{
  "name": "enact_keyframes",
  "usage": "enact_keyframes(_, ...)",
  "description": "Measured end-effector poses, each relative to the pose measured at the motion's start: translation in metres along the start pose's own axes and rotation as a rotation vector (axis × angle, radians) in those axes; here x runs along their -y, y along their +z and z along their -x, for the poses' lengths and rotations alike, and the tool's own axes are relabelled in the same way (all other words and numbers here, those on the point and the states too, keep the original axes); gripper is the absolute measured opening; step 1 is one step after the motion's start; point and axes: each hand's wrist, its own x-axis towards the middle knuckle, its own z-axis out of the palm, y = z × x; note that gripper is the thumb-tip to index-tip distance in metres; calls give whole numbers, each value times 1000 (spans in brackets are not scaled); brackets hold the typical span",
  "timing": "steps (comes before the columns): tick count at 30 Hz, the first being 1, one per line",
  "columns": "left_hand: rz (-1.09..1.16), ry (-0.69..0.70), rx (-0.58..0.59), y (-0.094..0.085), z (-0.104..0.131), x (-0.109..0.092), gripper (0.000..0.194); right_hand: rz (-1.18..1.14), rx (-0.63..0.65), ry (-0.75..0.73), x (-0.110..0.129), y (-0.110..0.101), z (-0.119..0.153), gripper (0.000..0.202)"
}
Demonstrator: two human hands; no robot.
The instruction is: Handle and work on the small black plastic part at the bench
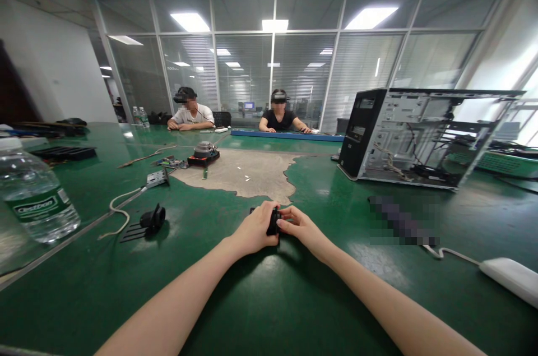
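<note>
Both my hands meet over the green table around a small black part (273, 223), whose exact kind I cannot make out. My left hand (257, 227) is closed round its left side and covers much of it. From the right, the thumb and fingers of my right hand (299, 226) pinch its near end. To the left lies another black plastic piece (153, 219), with a round body and several long flat prongs. Beyond my hands, a bare patch (235, 171) shows where the green covering is torn.
An open computer case (357, 137) stands at the right, near a blurred dark object (399, 221) and a white power bank-like block (510, 277). A water bottle (40, 199) is at far left. A heatsink-like assembly (204, 153) sits ahead. Two people sit across the table.
</note>
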Motion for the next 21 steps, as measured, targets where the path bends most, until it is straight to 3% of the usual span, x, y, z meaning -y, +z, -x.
enact_keyframes(4,5,-11,6,0,0,0,57,-39,28,-48,2,0,3,30)
enact_keyframes(12,28,5,4,0,0,-1,58,-48,-44,-11,-7,1,-4,30)
enact_keyframes(21,20,5,-1,0,0,0,57,-124,22,6,4,1,2,28)
